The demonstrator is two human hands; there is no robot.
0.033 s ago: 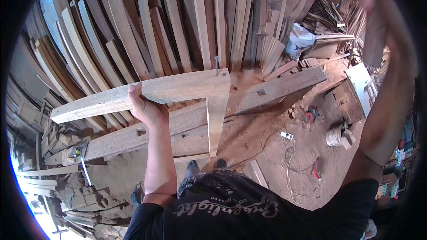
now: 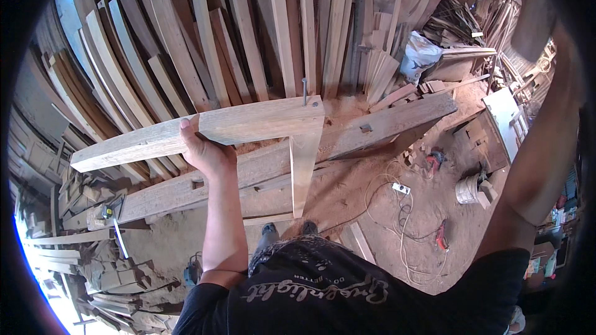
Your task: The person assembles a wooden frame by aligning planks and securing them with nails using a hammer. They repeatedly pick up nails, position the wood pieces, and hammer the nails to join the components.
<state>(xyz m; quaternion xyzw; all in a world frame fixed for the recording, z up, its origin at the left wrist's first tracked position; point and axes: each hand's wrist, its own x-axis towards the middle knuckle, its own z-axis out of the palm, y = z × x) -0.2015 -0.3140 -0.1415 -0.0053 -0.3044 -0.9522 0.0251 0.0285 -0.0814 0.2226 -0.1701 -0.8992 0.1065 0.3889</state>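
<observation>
My left hand (image 2: 208,152) is closed around the long wooden beam (image 2: 248,122) from its near side, the thumb on top. A long nail (image 2: 305,91) stands upright in the beam's right end, beside a small dark round spot. Under that end, a paler wooden leg (image 2: 300,174) meets the beam at a corner and runs down toward my feet. High at the right rim my right arm (image 2: 540,142) is raised. A motion-blurred brown block (image 2: 535,18), seemingly wood, is at my right hand, whose fingers are smeared and mostly lost in the dark rim.
A heavy plank (image 2: 397,121) lies behind the leg. Many boards (image 2: 242,31) lean at the back. On the dusty floor are a white power strip (image 2: 401,188) with cords, red tools (image 2: 441,236) and a bucket (image 2: 467,190). A tape measure (image 2: 107,212) is at left.
My right arm has swung outward and up to the right, taking the blurred block with it. The nail and beam end look barely shifted; my left hand keeps its hold.
</observation>
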